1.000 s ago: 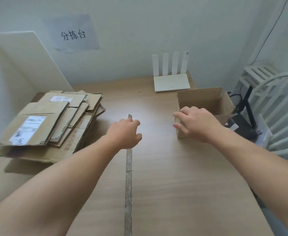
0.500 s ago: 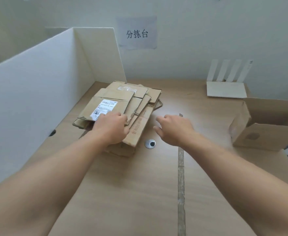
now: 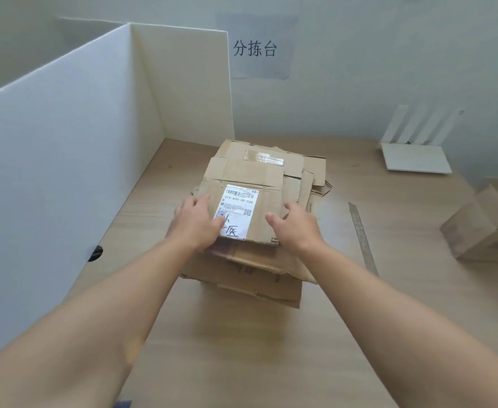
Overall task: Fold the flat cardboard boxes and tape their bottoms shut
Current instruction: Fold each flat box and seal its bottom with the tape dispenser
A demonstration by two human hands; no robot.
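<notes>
Item: stack of flat boxes (image 3: pixel 256 275), lay on the surface (image 3: pixel 241 348) beside a white partition (image 3: pixel 65 157). Hands: left hand (image 3: pixel 196 223) spread flat on the top box (image 3: pixel 250 178), thumb on its label (image 3: pixel 237 207); right hand (image 3: pixel 296 228) loosely curled at the box's right edge, gripping nothing. Risk: an uneven lift could drag the lower boxes askew.

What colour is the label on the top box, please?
The label is white with black print; head view.

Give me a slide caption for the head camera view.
Left hand rests on the labelled flat box topping the stack, right hand at its edge; a folded box stands far right.
</notes>
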